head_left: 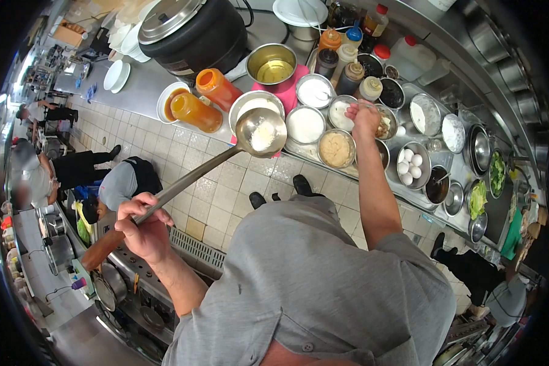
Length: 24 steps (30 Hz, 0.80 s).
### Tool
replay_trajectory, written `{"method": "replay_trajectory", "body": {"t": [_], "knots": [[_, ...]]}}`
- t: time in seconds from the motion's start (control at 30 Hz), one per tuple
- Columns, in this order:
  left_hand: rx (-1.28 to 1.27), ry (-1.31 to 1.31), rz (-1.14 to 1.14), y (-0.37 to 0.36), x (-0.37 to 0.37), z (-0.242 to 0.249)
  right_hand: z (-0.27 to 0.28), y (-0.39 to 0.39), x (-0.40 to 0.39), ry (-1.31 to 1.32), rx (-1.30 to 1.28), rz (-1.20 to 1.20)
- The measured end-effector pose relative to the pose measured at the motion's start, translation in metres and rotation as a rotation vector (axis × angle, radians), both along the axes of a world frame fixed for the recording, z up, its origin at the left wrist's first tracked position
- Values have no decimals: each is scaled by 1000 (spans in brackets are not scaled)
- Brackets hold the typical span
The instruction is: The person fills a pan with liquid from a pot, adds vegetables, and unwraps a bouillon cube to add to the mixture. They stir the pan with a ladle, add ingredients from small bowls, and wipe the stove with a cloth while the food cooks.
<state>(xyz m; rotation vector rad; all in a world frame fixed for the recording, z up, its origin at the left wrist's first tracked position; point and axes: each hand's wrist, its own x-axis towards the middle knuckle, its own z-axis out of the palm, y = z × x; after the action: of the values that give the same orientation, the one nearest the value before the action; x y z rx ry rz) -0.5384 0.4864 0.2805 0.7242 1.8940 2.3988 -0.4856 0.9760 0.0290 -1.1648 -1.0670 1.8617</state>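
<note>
My left hand point(145, 230) is wrapped round the long handle of a ladle point(195, 174) with a wooden grip. The ladle's bowl holds a small heap of white powder point(263, 135) and hangs just in front of a bowl of white contents point(256, 101). My right hand point(364, 119) reaches over the seasoning bowls, fingers closed in a pinch; what they hold is too small to make out. Below the fingers are a bowl of white seasoning point(340, 114) and a bowl of brown bits point(385, 124). A bowl of tan paste point(336, 149) sits nearer me.
Squeeze bottles point(349, 78), a pot of yellow liquid point(272, 64) and orange sauce bottles point(218, 89) crowd the counter. A bowl of eggs point(413, 165) stands to the right. A black cooker point(195, 43) is at the back left. Other people point(128, 186) work on both sides.
</note>
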Motion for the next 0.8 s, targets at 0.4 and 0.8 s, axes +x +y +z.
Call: {"method": "replay_trajectory", "body": {"t": [0.4, 0.8], "knots": [[-5, -22, -15, 25, -11, -8, 78, -58, 4, 182, 73, 230], [30, -4, 50, 15, -6, -2, 92, -103, -38, 191, 134, 421]]}}
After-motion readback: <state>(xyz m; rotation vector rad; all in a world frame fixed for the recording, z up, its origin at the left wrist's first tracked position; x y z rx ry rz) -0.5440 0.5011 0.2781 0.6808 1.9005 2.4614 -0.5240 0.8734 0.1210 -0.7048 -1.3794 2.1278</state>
